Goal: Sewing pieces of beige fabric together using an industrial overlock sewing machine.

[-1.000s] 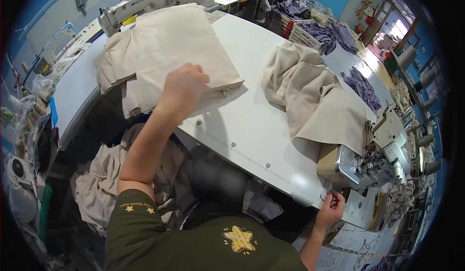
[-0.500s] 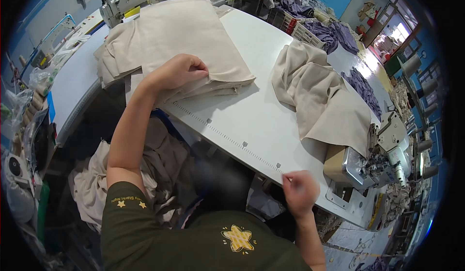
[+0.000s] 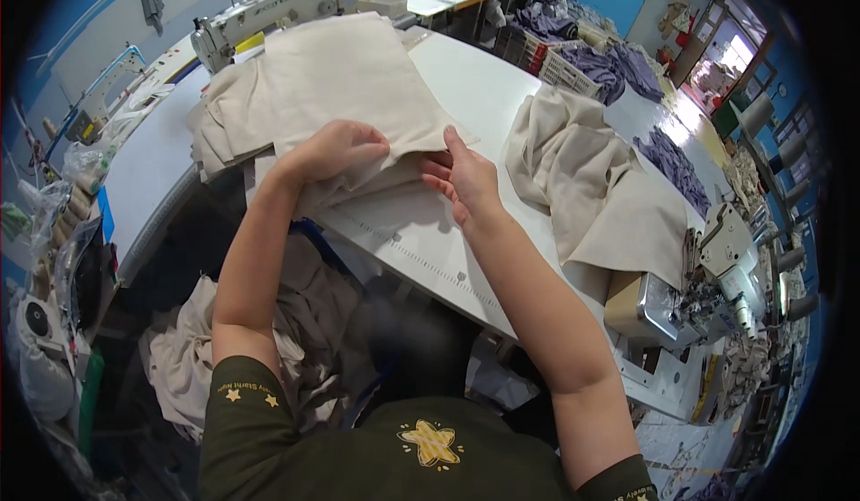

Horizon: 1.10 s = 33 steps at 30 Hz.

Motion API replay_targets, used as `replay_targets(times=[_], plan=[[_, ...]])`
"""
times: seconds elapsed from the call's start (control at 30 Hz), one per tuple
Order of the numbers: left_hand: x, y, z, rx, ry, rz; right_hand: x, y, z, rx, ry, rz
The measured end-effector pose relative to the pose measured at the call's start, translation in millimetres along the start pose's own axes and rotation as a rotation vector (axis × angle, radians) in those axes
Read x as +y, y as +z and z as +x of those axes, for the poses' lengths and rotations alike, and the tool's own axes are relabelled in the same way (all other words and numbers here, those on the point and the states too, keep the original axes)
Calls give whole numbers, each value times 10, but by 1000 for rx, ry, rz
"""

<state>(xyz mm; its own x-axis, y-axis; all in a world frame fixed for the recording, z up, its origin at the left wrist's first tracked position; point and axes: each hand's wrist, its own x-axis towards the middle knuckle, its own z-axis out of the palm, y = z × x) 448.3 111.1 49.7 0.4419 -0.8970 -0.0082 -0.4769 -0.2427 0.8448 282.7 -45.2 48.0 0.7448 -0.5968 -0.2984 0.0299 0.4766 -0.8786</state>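
Note:
A stack of beige fabric pieces [image 3: 349, 71] lies on the white sewing table [image 3: 475, 80]. My left hand [image 3: 345, 150] pinches the near edge of the top fabric piece and holds it slightly raised. At the stack's near right corner is my right hand [image 3: 464, 174], its thumb above the fabric edge and its fingers spread below. The fingertips are partly in the shadow under the cloth, and I see no firm grip there. Farther right, a crumpled beige fabric piece [image 3: 591, 178] drapes across the table toward a sewing machine [image 3: 730, 250].
Behind the stack stands another sewing machine [image 3: 278, 12]. A heap of beige cloth [image 3: 215, 349] hangs below the table's near edge. Purple fabric [image 3: 672, 168] lies at the right, and a white plastic crate [image 3: 569, 73] stands at the back. Thread cones [image 3: 67, 205] line the far left.
My right hand has moved up and left from the table's near edge to the stack's corner, opening its fingers. My left hand still pinches the fabric edge, now lifted a little.

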Motion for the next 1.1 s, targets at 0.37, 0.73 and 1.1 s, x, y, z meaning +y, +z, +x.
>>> replay_targets(times=[0.37, 0.73, 1.1], plan=[[443, 164, -389, 115, 179, 90, -23, -271, -168, 89, -149, 21], [1139, 537, -1026, -375, 443, -53, 55, -1629, -2078, 209, -548, -220], [669, 1073, 568, 231, 324, 379, 342, -2708, -3279, 573, -681, -360]])
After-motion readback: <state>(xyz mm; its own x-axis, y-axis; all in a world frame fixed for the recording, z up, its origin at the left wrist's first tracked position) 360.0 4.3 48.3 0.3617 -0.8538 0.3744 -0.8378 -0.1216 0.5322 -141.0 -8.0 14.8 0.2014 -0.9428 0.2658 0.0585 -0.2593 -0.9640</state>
